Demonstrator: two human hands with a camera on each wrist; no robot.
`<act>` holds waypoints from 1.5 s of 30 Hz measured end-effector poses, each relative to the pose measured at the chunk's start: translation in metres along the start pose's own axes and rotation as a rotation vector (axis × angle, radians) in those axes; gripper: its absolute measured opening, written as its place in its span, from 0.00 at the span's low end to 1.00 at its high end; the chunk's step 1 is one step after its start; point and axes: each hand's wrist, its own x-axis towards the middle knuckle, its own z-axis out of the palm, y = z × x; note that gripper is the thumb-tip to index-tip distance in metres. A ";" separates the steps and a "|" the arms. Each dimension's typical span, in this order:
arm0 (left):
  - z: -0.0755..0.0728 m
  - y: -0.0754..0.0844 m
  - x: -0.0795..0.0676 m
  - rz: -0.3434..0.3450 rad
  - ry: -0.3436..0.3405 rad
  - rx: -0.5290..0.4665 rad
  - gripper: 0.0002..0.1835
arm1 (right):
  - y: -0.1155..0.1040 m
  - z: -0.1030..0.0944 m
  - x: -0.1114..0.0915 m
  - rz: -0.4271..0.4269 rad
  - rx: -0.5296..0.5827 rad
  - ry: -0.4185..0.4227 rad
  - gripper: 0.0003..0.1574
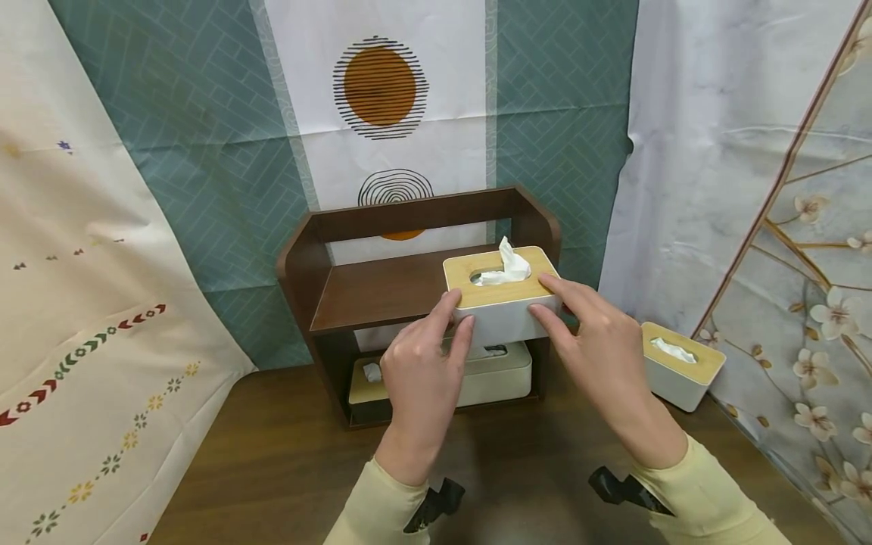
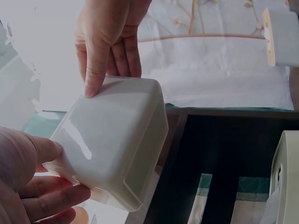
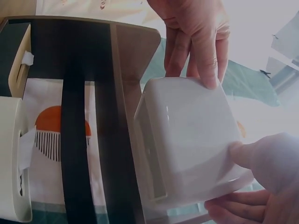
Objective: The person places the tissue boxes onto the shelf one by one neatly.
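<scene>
Both hands hold a white tissue box (image 1: pixel 507 318) with a wood-coloured lid, a tissue sticking up from its oval slot. It is raised in front of the upper shelf of a brown two-tier rack (image 1: pixel 381 291). My left hand (image 1: pixel 424 371) grips the box's left end, thumb on the front side and fingers at the lid edge. At the right end, my right hand (image 1: pixel 599 352) grips it the same way. Both wrist views show the white front side of the tissue box (image 2: pixel 112 135) between the two hands, with a thumb on each end.
On the rack's lower level sit a cream tissue box (image 1: pixel 500 378) and a dark one with a wooden lid (image 1: pixel 368 390). Another wood-lidded tissue box (image 1: pixel 681 367) stands on the brown table (image 1: pixel 272 454) at the right. Patterned cloths hang behind and at the sides.
</scene>
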 end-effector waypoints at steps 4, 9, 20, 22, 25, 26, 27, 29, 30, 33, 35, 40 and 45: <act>0.006 -0.007 0.004 -0.018 0.001 0.004 0.21 | 0.001 0.008 0.008 0.014 0.008 -0.016 0.31; 0.012 -0.013 0.010 -0.039 -0.002 0.018 0.21 | 0.003 0.016 0.016 0.033 0.010 -0.035 0.30; 0.026 -0.025 0.020 -0.042 -0.028 0.036 0.21 | 0.012 0.033 0.027 0.056 -0.014 -0.048 0.30; 0.028 -0.027 0.022 -0.044 -0.034 0.044 0.21 | 0.013 0.034 0.029 0.063 -0.017 -0.065 0.30; 0.030 -0.029 0.024 -0.050 -0.049 0.059 0.23 | 0.014 0.035 0.032 0.068 -0.027 -0.088 0.31; 0.031 -0.029 0.024 -0.053 -0.054 0.061 0.24 | 0.014 0.035 0.033 0.068 -0.030 -0.094 0.31; 0.032 -0.030 0.024 -0.055 -0.060 0.063 0.24 | 0.015 0.036 0.033 0.067 -0.033 -0.098 0.32; 0.034 -0.031 0.025 -0.060 -0.068 0.062 0.26 | 0.017 0.037 0.034 0.066 -0.039 -0.103 0.33; 0.035 -0.031 0.025 -0.062 -0.071 0.060 0.27 | 0.018 0.038 0.034 0.065 -0.040 -0.104 0.34; 0.038 -0.033 0.025 -0.070 -0.082 0.052 0.29 | 0.021 0.042 0.034 0.069 -0.039 -0.110 0.36; 0.041 -0.033 0.026 -0.074 -0.092 0.052 0.31 | 0.024 0.044 0.033 0.076 -0.038 -0.117 0.38; 0.044 -0.034 0.026 -0.082 -0.115 0.070 0.37 | 0.028 0.050 0.030 0.094 -0.029 -0.156 0.47; 0.045 -0.034 0.024 -0.107 -0.142 0.069 0.43 | 0.029 0.053 0.024 0.126 -0.014 -0.185 0.54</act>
